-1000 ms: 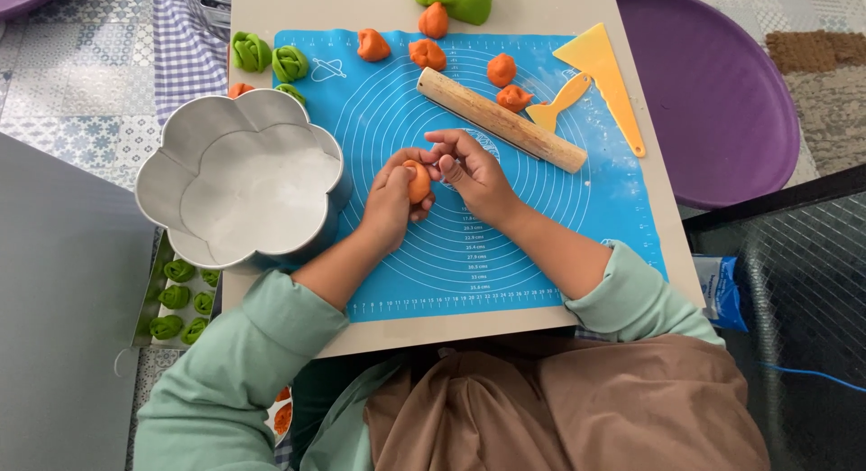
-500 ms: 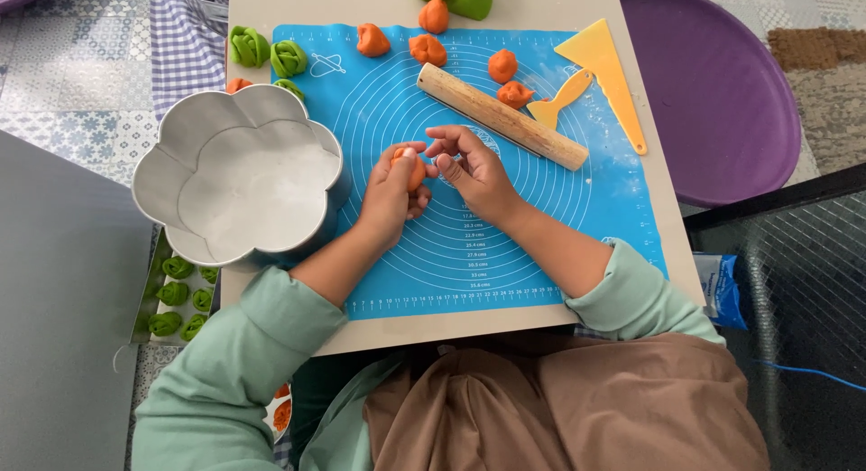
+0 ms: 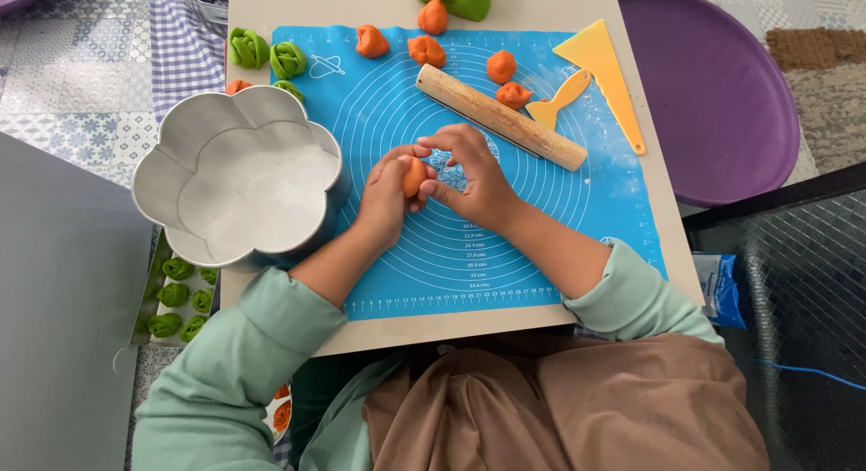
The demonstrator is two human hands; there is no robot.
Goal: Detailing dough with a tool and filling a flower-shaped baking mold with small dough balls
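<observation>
— Between the two hands, over the blue mat (image 3: 541, 245), sits an orange dough ball (image 3: 414, 176): the left hand (image 3: 390, 193) cups it, and the right hand (image 3: 469, 175) pinches its edge with curled fingertips.

— Any risk?

— Squeezing too hard could flatten or tear it, I'd guess. And the rolling pin (image 3: 501, 116) lies just beyond the right hand; a nudge might send it rolling into the orange pieces (image 3: 502, 66) behind.

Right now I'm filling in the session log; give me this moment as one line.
left hand: holds orange dough piece | right hand: pinches same piece | over blue mat | rolling pin beside, untouched | flower-shaped tin left
</observation>
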